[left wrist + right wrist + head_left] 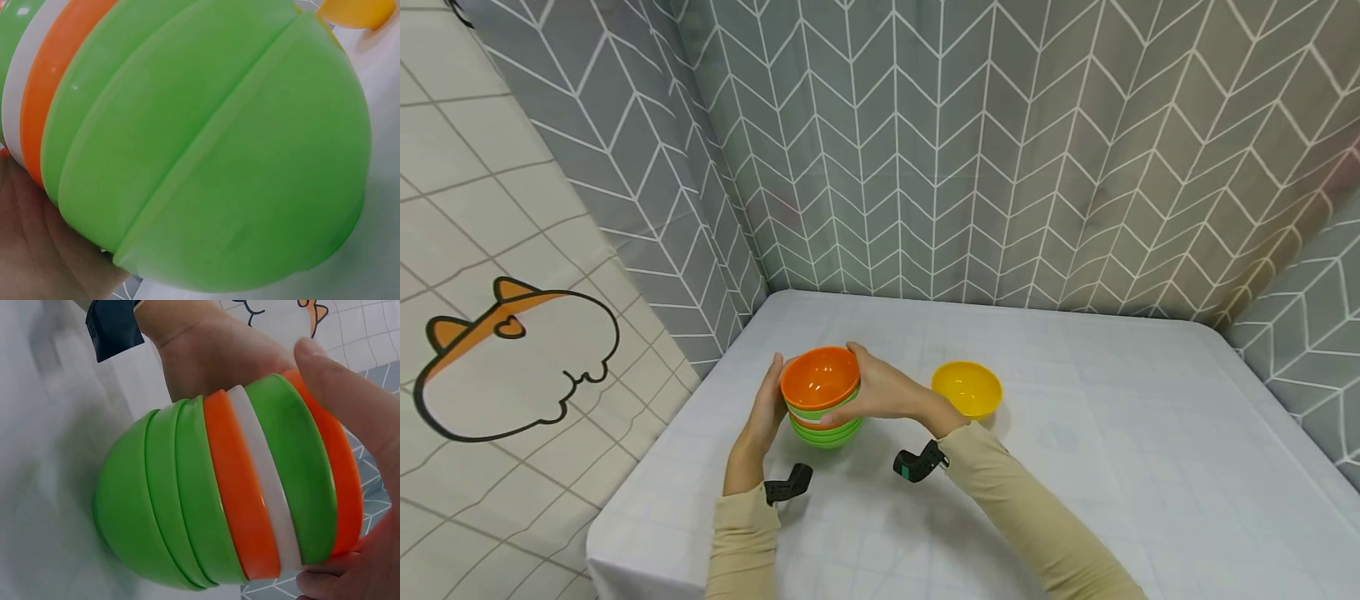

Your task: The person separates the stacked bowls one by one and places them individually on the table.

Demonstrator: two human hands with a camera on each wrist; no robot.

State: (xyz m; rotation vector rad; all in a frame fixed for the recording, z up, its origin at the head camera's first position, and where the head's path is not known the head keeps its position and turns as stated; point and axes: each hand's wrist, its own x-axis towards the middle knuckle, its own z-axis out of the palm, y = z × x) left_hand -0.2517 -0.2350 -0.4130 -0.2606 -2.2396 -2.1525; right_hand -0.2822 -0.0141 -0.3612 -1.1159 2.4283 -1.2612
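Between both hands is a nested stack of bowls, tilted so its orange top bowl (820,377) faces me. Under that orange rim come a green bowl (294,469), a white bowl (265,481), another orange bowl (240,494) and several green bowls (134,494) at the bottom. My left hand (766,417) holds the stack's left side, its palm along the bowls' walls in the left wrist view. From the right, my right hand (883,388) grips the upper bowls, thumb in front and fingers at the back rim.
A yellow bowl (967,389) stands on the white-clothed table (1112,467), right of the stack and just beyond my right wrist. Patterned grey curtains (962,167) hang behind the table. Each wrist carries a black camera mount (917,463).
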